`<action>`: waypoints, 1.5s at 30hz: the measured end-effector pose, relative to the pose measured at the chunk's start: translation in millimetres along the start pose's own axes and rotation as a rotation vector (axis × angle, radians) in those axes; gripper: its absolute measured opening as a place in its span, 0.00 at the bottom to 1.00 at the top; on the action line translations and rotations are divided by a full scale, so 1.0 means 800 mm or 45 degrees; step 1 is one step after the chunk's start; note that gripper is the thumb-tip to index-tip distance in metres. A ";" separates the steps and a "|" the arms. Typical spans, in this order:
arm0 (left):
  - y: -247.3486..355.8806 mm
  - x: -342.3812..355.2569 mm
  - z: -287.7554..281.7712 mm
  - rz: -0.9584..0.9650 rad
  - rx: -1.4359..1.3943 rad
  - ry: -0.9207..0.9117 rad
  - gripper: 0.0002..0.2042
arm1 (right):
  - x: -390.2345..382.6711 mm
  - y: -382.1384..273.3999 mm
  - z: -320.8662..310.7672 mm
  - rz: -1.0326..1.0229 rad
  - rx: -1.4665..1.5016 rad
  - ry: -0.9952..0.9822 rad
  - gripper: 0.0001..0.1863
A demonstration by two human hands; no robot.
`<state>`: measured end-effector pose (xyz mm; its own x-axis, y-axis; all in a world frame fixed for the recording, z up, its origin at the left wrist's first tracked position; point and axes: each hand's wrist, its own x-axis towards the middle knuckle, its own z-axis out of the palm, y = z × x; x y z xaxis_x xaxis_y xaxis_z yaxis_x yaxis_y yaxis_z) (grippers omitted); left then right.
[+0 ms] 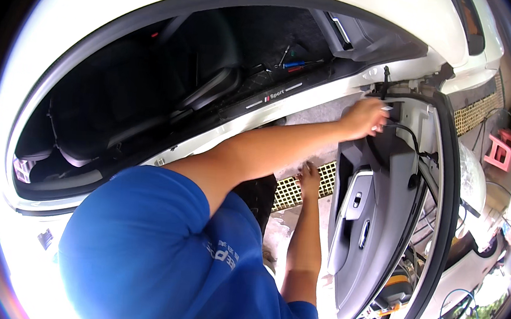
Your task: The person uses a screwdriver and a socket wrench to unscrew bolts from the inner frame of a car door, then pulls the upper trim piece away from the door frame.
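My left arm stretches across to the hinge end of an open car door. There my left hand [364, 119] is closed, its fingers curled round something small and pale that I cannot make out. It is beside the grey door panel [391, 204], which carries an armrest switch plate [357, 200] and an inner handle [364, 234]. A black cable [410, 135] loops out near that hand. Lower down, my right hand [309, 180] hangs over the floor grating [290, 193], apart from the panel. Its fingers are bent but apart, and nothing shows clearly in them.
Across the doorway runs the car's sill [278, 94]. Inside, a blue-handled screwdriver [295, 64] and other tools lie near dark seats [207, 91]. The door frame's black seal [451, 203] curves along the right. Beyond it stand a pink stool [503, 150] and another white car.
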<state>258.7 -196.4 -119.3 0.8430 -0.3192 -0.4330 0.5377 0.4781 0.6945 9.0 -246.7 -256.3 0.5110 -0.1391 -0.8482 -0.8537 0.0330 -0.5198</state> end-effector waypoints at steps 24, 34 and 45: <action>-0.106 -0.032 -0.301 -0.579 0.692 0.494 0.15 | -0.300 -0.044 -0.106 -0.371 -0.151 0.225 0.20; -0.112 -0.086 -0.081 0.534 1.234 0.539 0.06 | -0.448 -0.323 -0.186 -1.094 -0.976 0.675 0.18; 0.022 -0.093 0.118 1.168 0.811 0.187 0.12 | -0.337 -0.551 -0.482 -0.878 -2.521 0.737 0.23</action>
<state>204.5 -241.8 -20.4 0.9319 0.0581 0.3581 -0.3565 -0.0359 0.9336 209.2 -605.7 240.7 0.9442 0.1081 -0.3111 0.2408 -0.8708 0.4286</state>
